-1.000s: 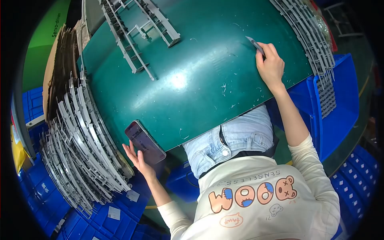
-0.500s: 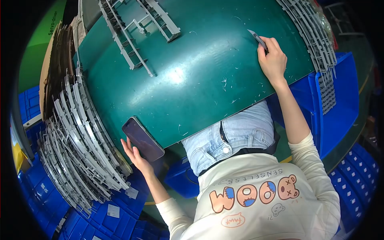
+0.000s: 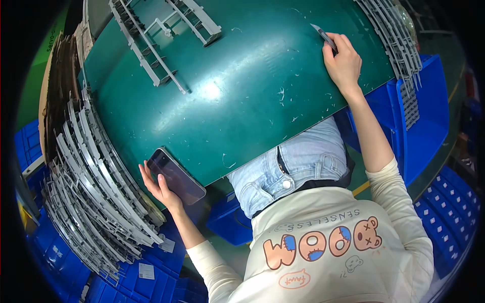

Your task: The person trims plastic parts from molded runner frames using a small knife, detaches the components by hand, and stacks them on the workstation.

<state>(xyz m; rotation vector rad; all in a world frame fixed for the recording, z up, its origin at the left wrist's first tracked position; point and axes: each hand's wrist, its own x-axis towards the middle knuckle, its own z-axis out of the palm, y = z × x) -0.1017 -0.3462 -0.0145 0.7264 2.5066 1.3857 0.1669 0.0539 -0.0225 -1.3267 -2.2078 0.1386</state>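
Observation:
My right hand (image 3: 343,63) rests over the right side of the green work table (image 3: 237,116), fingers closed around a craft knife (image 3: 327,41). The knife's pointed blade faces away from me to the upper left. At the table's near left corner lies a phone (image 3: 177,177) with a dark screen, partly over the edge. My left hand (image 3: 160,191) is beside the phone's left edge, its fingers apart and thumb by the phone; whether it touches the phone I cannot tell. Grey plastic frame parts (image 3: 146,45) lie at the far left of the table.
Stacked grey plastic strips (image 3: 96,171) line the left side. More grey strips (image 3: 391,38) are piled at the right edge, above a blue bin (image 3: 429,121). Small white shavings (image 3: 281,94) are scattered on the table. Blue crates (image 3: 447,217) stand on the floor.
My left hand has moved up along the phone's left side, with its fingers more spread. The view has shifted slightly. The knife stays in my right hand.

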